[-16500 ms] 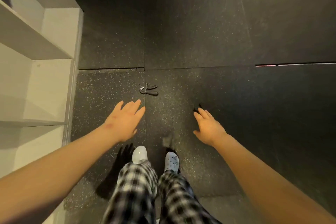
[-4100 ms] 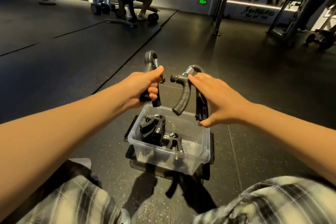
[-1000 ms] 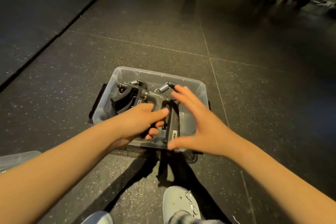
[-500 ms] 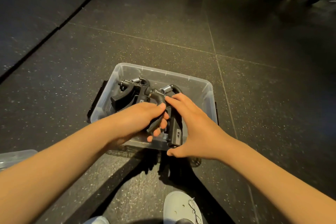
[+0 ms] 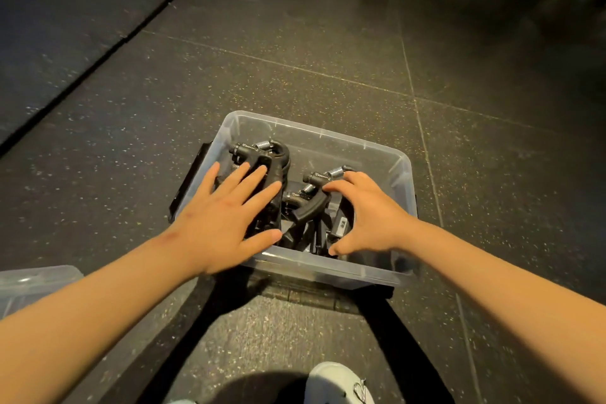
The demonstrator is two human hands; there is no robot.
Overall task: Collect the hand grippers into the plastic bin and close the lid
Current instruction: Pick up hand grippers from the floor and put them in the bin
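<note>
A clear plastic bin (image 5: 328, 138) stands open on the dark floor in front of me. Several black hand grippers with metal springs lie piled inside it. My left hand (image 5: 229, 216) lies flat with straight fingers on the left hand gripper (image 5: 262, 157). My right hand (image 5: 367, 216) arches over the right side of the pile. Its fingers and thumb curl round another hand gripper (image 5: 311, 207), whose handle sticks out under the index finger. The clear lid (image 5: 32, 282) lies on the floor at the left edge, apart from the bin.
Speckled black rubber floor tiles surround the bin. A black latch (image 5: 190, 187) hangs on the bin's left side. My white shoe (image 5: 337, 380) is at the bottom edge, just behind the bin. Dim gym equipment shows at the top right.
Both hands have lowered their grippers into the bin. The left hand has let go and now lies flat on the pile. The right hand has moved right.
</note>
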